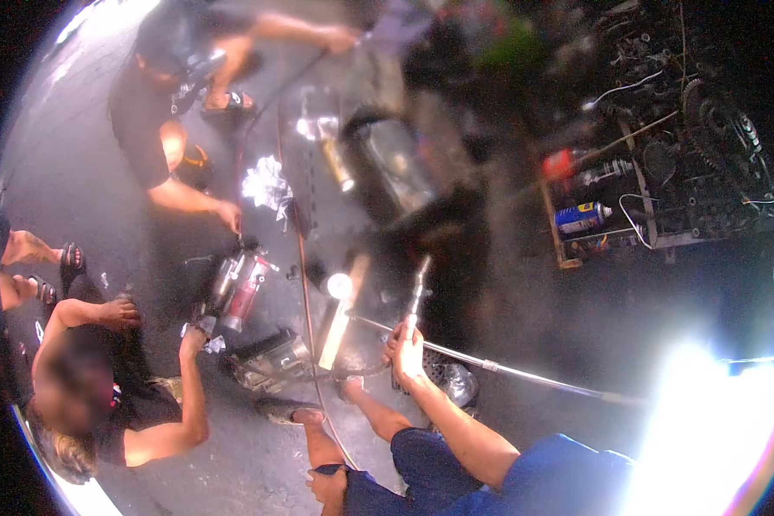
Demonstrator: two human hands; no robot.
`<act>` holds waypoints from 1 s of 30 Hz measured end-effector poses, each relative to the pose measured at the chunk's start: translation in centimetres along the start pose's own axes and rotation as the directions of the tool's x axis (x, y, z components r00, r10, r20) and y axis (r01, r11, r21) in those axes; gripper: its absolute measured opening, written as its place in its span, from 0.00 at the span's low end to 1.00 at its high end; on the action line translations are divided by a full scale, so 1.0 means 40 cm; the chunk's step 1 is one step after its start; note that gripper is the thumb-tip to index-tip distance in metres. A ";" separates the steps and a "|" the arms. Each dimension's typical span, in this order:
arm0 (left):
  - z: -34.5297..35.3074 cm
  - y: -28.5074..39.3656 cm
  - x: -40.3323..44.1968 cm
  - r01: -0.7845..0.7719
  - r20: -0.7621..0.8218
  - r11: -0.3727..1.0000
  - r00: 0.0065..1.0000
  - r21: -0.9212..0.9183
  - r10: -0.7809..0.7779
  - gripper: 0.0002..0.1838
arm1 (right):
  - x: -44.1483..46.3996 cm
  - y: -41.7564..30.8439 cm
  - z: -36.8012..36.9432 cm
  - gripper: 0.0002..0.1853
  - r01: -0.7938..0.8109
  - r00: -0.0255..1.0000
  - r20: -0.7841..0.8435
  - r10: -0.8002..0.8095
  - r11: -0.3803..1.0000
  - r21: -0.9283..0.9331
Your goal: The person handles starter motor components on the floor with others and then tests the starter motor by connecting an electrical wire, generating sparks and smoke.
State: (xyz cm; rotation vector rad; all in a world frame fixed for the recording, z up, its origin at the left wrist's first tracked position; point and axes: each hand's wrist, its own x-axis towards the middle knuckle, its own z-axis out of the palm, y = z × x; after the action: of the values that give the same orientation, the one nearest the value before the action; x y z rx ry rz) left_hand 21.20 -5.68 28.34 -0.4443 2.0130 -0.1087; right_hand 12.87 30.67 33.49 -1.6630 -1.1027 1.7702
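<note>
The big grey floor (189, 292) has lots of things on it, so a foot could bump one. Two other people work close by, and one could knock into the arm if they get up fast.

The long, thin, reddish-brown hose (305, 292) runs right by the person's feet. A foot could catch on it and the person could trip. The long, shiny silver bar (533, 376) passes behind the right hand (406, 351); I can't tell if they touch. If the arm swings back, it could bang the bar.

The lumpy grey metal part (275, 361) lies near the left foot, and its hard edges could hurt toes.

The slim silver metal tool (417, 297) is up in the right hand, out past the knees. That grip is closed around its lower end. Oily fingers, if they are oily, could let it slip and drop on a foot.

The left hand (325, 486) rests by the left knee. I can't tell if its grip has anything in it.
</note>
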 end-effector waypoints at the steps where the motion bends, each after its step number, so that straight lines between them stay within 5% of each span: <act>1: 0.003 0.008 -0.003 -0.010 0.019 1.000 1.000 -0.005 0.010 0.58 | 0.004 -0.005 -0.007 0.28 -0.005 1.000 0.009 0.005 1.000 -0.001; 8: -0.065 0.052 -0.066 0.017 0.118 0.999 0.993 -0.035 -0.013 0.58 | 0.007 0.012 -0.009 0.29 -0.034 0.999 -0.034 0.032 0.999 -0.040; 14: 0.011 0.011 -0.006 -0.023 -0.007 0.999 1.000 -0.030 0.023 0.59 | -0.002 -0.005 -0.013 0.30 -0.018 1.000 -0.009 0.017 0.995 -0.100; 24: -0.022 0.027 -0.023 0.004 0.022 1.000 1.000 -0.011 -0.003 0.59 | 0.046 0.039 -0.076 0.29 0.077 0.997 0.002 -0.079 0.968 -0.238; 30: -0.012 0.020 0.002 -0.005 0.049 1.000 0.999 -0.007 0.006 0.59 | 0.041 0.030 -0.076 0.28 -0.068 0.995 -0.072 0.068 0.998 0.007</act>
State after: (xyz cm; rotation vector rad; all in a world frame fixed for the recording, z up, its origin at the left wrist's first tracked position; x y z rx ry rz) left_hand 20.55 -5.02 28.27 -0.4421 1.9670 -0.0863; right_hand 15.77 31.99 31.71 -1.7664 -1.0205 1.7386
